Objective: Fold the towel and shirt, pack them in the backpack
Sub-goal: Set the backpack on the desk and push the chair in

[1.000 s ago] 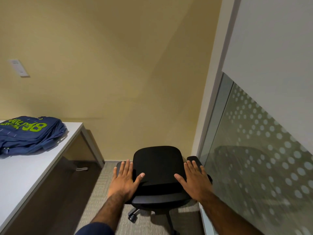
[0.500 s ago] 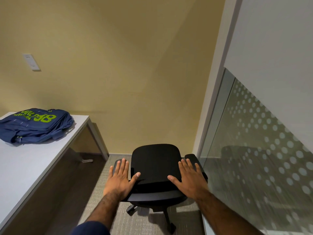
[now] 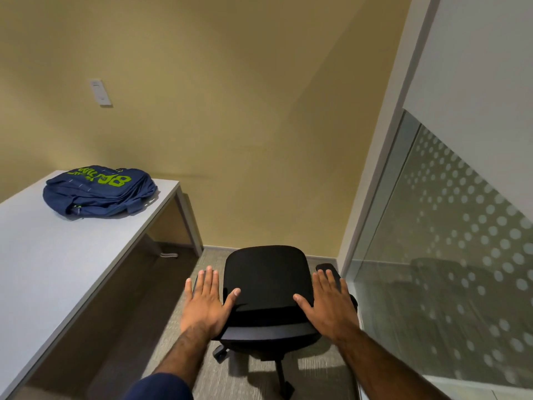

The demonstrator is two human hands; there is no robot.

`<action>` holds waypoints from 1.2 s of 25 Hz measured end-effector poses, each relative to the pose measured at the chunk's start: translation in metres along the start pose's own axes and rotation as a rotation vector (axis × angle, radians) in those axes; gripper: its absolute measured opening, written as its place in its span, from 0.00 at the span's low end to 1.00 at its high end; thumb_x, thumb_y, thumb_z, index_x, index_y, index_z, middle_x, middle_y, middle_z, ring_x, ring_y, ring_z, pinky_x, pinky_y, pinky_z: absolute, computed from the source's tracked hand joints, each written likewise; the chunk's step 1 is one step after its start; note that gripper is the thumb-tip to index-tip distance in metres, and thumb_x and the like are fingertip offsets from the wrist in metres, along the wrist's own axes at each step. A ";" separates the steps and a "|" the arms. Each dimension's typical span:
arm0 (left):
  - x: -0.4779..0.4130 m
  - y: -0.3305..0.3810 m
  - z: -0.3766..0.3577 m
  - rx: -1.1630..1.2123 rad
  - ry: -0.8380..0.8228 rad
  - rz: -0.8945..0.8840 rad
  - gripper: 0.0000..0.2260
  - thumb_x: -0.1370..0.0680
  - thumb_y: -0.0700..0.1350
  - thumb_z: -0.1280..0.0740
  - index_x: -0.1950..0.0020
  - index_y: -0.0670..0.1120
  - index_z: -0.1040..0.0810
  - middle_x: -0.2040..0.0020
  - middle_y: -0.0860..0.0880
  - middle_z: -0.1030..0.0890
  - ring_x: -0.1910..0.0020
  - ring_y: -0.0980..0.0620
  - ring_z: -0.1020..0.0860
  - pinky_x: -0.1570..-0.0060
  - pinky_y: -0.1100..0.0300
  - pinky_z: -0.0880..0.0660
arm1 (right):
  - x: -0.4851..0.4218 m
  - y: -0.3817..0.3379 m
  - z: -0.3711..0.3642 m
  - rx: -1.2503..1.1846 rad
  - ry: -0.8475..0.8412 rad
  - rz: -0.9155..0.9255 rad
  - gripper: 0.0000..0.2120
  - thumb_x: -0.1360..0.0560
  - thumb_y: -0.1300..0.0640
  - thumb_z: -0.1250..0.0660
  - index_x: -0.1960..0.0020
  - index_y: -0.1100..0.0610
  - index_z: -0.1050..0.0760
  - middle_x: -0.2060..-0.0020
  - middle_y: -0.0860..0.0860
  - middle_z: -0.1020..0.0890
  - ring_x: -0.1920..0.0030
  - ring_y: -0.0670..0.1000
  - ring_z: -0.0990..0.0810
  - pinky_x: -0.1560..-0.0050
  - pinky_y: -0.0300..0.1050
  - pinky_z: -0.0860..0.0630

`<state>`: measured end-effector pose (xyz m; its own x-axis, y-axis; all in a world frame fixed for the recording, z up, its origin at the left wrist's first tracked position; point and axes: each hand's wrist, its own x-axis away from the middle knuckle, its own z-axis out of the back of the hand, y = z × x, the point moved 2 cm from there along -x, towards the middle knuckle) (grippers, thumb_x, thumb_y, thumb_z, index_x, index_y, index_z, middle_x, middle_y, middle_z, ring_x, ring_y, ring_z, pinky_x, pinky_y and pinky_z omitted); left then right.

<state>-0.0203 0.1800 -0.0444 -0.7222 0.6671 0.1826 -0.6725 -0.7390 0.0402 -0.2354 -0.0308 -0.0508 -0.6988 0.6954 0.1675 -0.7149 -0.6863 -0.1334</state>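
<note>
Well, left hand (image 3: 206, 306) & right hand (image 3: 328, 308) hover flat, fingers spread, holding nothing, over chair (image 3: 265, 281) at 6 o'clock. Backpack (image 3: 98, 192) lies on table (image 3: 57, 255) at 10 o'clock; towel & shirt not in view. Best: locate them first, fold on table, edges matched.

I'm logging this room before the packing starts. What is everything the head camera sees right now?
navy blue fabric backpack with green lettering: one, navy and green, lying flat at the table's far end
white rectangular table: one, white, left side
black swivel office chair: one, black, on the floor at centre, beside the glass
white wall switch plate: one, white, on the yellow wall above the table
dotted frosted glass partition: one, grey-white, right side
left hand: one, fingers spread, over the chair's left side
right hand: one, fingers spread, over the chair's right side
</note>
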 end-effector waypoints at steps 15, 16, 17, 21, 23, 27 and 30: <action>0.097 -0.074 -0.013 0.132 0.010 0.145 0.39 0.22 0.71 0.68 0.18 0.49 0.63 0.20 0.50 0.67 0.21 0.51 0.67 0.24 0.46 0.70 | 0.069 -0.064 -0.010 -0.032 0.071 0.020 0.54 0.33 0.23 0.71 0.17 0.53 0.51 0.18 0.51 0.48 0.18 0.52 0.54 0.22 0.53 0.61; 0.095 -0.075 -0.013 0.140 0.009 0.155 0.39 0.22 0.71 0.68 0.18 0.49 0.63 0.19 0.50 0.67 0.20 0.51 0.67 0.23 0.46 0.70 | 0.066 -0.066 -0.008 -0.028 0.075 0.025 0.54 0.33 0.23 0.71 0.17 0.53 0.50 0.18 0.51 0.48 0.18 0.52 0.54 0.22 0.53 0.61; 0.093 -0.076 -0.012 0.146 0.012 0.168 0.39 0.22 0.71 0.68 0.18 0.49 0.63 0.19 0.50 0.67 0.20 0.51 0.66 0.23 0.45 0.69 | 0.062 -0.068 -0.007 -0.024 0.078 0.031 0.54 0.33 0.23 0.71 0.17 0.53 0.50 0.18 0.50 0.48 0.18 0.52 0.54 0.22 0.53 0.61; 0.085 -0.077 -0.013 0.158 0.014 0.209 0.38 0.22 0.71 0.67 0.18 0.49 0.63 0.19 0.50 0.67 0.20 0.51 0.66 0.25 0.46 0.71 | 0.042 -0.070 -0.006 -0.043 0.067 0.072 0.56 0.34 0.22 0.72 0.17 0.53 0.51 0.18 0.51 0.48 0.18 0.52 0.54 0.20 0.54 0.57; 0.079 -0.079 -0.012 0.157 0.012 0.234 0.38 0.21 0.71 0.66 0.18 0.49 0.63 0.20 0.50 0.68 0.21 0.51 0.67 0.25 0.46 0.71 | 0.030 -0.072 -0.005 -0.051 0.074 0.105 0.54 0.32 0.22 0.71 0.17 0.53 0.50 0.18 0.51 0.47 0.18 0.52 0.54 0.19 0.54 0.56; 0.064 -0.087 -0.011 0.154 0.008 0.290 0.37 0.21 0.70 0.66 0.18 0.49 0.64 0.20 0.50 0.68 0.21 0.51 0.68 0.23 0.45 0.69 | 0.004 -0.084 0.001 -0.048 0.088 0.170 0.51 0.29 0.24 0.67 0.17 0.55 0.48 0.18 0.51 0.45 0.18 0.52 0.53 0.19 0.54 0.54; 0.050 -0.091 -0.009 0.148 0.020 0.340 0.38 0.21 0.70 0.67 0.18 0.49 0.64 0.20 0.51 0.68 0.22 0.52 0.68 0.22 0.44 0.68 | -0.022 -0.093 0.005 -0.050 0.093 0.222 0.51 0.28 0.24 0.68 0.17 0.55 0.47 0.18 0.52 0.45 0.18 0.52 0.52 0.19 0.54 0.54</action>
<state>0.0031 0.2818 -0.0475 -0.9044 0.3819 0.1904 -0.3641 -0.9233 0.1223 -0.1538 0.0165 -0.0369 -0.8361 0.5472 0.0384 -0.5425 -0.8145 -0.2056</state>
